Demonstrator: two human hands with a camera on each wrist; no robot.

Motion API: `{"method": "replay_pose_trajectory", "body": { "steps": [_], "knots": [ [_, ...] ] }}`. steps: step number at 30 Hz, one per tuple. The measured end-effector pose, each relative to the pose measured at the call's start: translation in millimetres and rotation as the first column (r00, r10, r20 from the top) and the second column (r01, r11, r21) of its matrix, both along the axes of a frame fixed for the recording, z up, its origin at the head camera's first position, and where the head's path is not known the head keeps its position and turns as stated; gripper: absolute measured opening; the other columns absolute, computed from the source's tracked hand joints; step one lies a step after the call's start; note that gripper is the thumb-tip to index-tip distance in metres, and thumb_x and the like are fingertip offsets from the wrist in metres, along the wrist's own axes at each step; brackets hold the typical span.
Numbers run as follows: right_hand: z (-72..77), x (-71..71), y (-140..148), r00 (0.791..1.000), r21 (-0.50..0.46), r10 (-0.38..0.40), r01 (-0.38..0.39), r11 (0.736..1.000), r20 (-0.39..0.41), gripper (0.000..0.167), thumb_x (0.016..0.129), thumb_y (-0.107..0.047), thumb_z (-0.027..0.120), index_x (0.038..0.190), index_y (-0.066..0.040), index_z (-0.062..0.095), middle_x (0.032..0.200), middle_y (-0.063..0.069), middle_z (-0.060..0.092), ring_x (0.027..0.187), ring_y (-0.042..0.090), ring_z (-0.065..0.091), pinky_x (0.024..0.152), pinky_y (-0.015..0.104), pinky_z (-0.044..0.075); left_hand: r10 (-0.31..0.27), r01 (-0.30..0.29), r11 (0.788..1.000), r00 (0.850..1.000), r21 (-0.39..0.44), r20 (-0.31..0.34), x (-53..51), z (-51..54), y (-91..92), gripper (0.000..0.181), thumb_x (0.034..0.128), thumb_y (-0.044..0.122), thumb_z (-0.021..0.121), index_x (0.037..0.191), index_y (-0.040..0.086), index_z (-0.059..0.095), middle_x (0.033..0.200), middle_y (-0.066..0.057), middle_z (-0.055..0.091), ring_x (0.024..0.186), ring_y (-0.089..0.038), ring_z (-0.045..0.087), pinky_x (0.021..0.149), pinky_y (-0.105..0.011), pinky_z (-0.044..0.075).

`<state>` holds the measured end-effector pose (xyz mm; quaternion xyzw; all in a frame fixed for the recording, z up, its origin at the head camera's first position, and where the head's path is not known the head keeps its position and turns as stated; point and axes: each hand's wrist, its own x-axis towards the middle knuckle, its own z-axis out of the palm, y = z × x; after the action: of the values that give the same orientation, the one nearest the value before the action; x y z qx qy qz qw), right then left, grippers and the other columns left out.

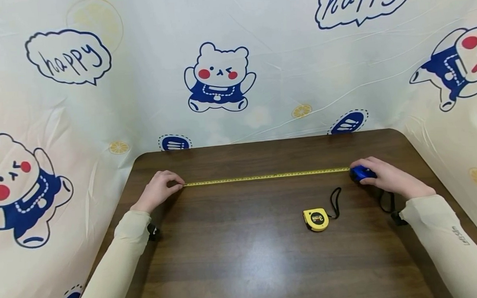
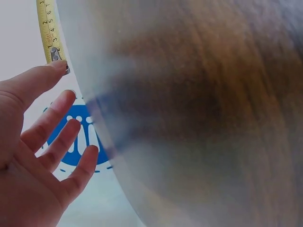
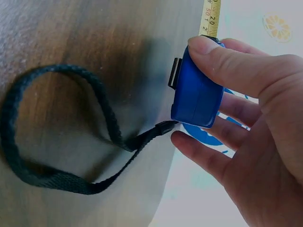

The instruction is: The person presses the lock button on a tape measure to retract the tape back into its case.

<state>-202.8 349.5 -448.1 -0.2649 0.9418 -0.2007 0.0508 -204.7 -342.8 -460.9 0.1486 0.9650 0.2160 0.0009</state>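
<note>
A yellow measuring blade (image 1: 263,177) stretches across the far part of the brown table, between my two hands. Its metal end hook (image 2: 55,54) is pinched at the thumb tip of my left hand (image 1: 159,189), while the other left fingers spread apart. On the right, the blue tape measure (image 1: 361,173) is gripped by my right hand (image 1: 392,176), thumb on one side and fingers on the other. From the blue case hangs a black wrist strap (image 3: 61,182), which loops over the tabletop in the right wrist view.
A second, yellow tape measure (image 1: 316,220) lies on the table (image 1: 227,256) nearer to me, its black cord (image 1: 335,202) curling toward the back. A white curtain (image 1: 139,82) printed with bears surrounds the table's back and sides.
</note>
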Motion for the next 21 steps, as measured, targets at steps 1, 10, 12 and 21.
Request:
{"method": "replay_pose_trajectory", "body": {
  "steps": [1,10,12,21],
  "knots": [
    [1.1,0.6,0.0,1.0,0.003,0.007,-0.007,1.0,-0.008,0.045,0.09,-0.002,0.079,0.132,-0.004,0.062,0.125,0.027,0.06,0.114,0.046,0.059,0.094,0.068,0.05,-0.003,0.003,1.0,1.0,0.002,-0.001,0.1,1.0,-0.1,0.008,0.0959,0.009,0.075,0.103,0.009,0.08,0.116,-0.016,0.071,0.119,-0.041,0.054,0.107,-0.062,0.039],
    [14.1,4.9,-2.8,0.992,0.017,0.061,-0.059,0.998,-0.111,0.037,0.087,0.003,0.08,0.122,-0.006,0.071,0.12,0.028,0.059,0.106,0.045,0.061,0.086,0.063,0.055,-0.047,0.05,0.997,0.998,0.064,-0.042,-2.6,5.6,-7.6,0.007,0.0952,0.008,0.076,0.101,0.008,0.08,0.112,-0.016,0.074,0.113,-0.039,0.059,0.106,-0.061,0.039],
    [15.8,5.4,-2.6,0.985,0.008,0.081,-0.081,0.997,-0.15,0.037,0.085,0.005,0.081,0.119,-0.006,0.071,0.118,0.027,0.06,0.103,0.044,0.062,0.082,0.062,0.055,-0.06,0.065,0.995,0.997,0.081,-0.057,-3.0,5.5,-9.9,0.007,0.0948,0.008,0.077,0.1,0.008,0.08,0.111,-0.016,0.074,0.112,-0.039,0.06,0.105,-0.061,0.04],
    [13.6,4.8,-1.6,0.944,-0.004,0.147,-0.155,0.988,-0.295,0.039,0.077,0.009,0.085,0.109,-0.009,0.07,0.11,0.024,0.061,0.095,0.04,0.062,0.075,0.059,0.055,-0.023,0.029,0.993,0.998,0.112,-0.05,0.2,8.0,-13.4,0.009,0.0948,0.009,0.077,0.103,0.008,0.081,0.116,-0.017,0.072,0.116,-0.039,0.056,0.105,-0.061,0.039]
  ]
}}
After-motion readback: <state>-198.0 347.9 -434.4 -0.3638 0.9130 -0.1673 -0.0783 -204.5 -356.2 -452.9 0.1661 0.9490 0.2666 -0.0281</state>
